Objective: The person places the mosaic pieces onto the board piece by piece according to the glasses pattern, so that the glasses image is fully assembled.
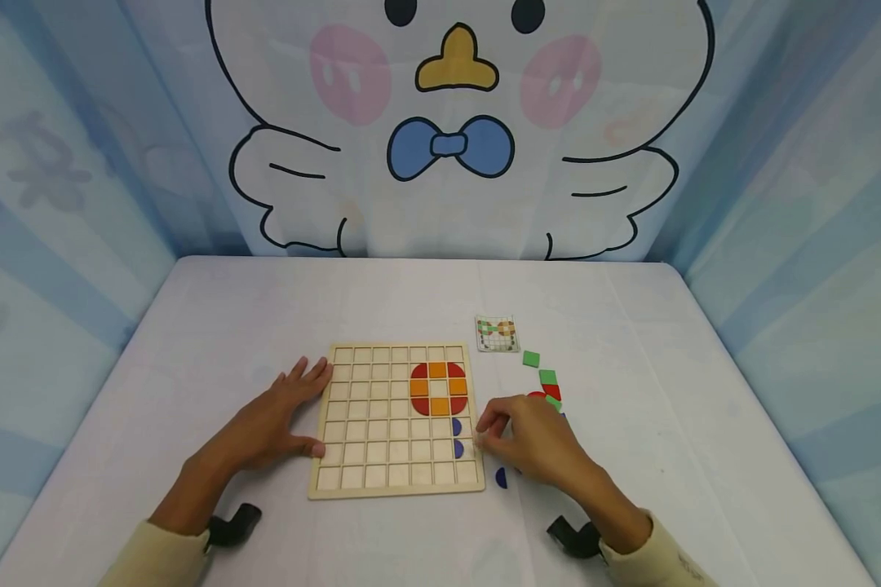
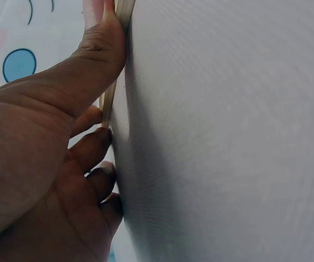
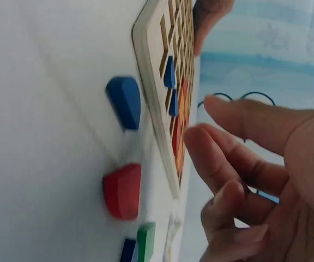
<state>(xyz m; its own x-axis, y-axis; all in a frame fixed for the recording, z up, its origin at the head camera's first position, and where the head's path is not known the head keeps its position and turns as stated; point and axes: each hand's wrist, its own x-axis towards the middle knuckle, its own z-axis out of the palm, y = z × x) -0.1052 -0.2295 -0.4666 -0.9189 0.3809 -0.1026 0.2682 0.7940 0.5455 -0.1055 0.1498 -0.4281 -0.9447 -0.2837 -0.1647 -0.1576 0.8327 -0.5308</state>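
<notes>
A wooden grid board (image 1: pixel 378 452) lies flat on the table. Red corner pieces and orange squares (image 1: pixel 437 370) form a ring in its upper right cells. Below them sit two blue half-circles (image 1: pixel 458 448), one above the other. My left hand (image 1: pixel 267 424) rests against the board's left edge, its thumb (image 2: pixel 105 52) on the rim and the fingers spread. Just beyond the right edge hovers my right hand (image 1: pixel 532 436); in the right wrist view its thumb and index finger are apart with nothing between them. A loose blue half-circle (image 3: pixel 124 101) lies near the board's lower right corner.
Behind the right hand lie loose pieces: a green square (image 1: pixel 531 359), a red piece (image 1: pixel 551 392) and others partly hidden by the hand. A small pattern card (image 1: pixel 497 334) lies off the board's upper right corner. A printed curtain (image 1: pixel 448 212) hangs behind the table.
</notes>
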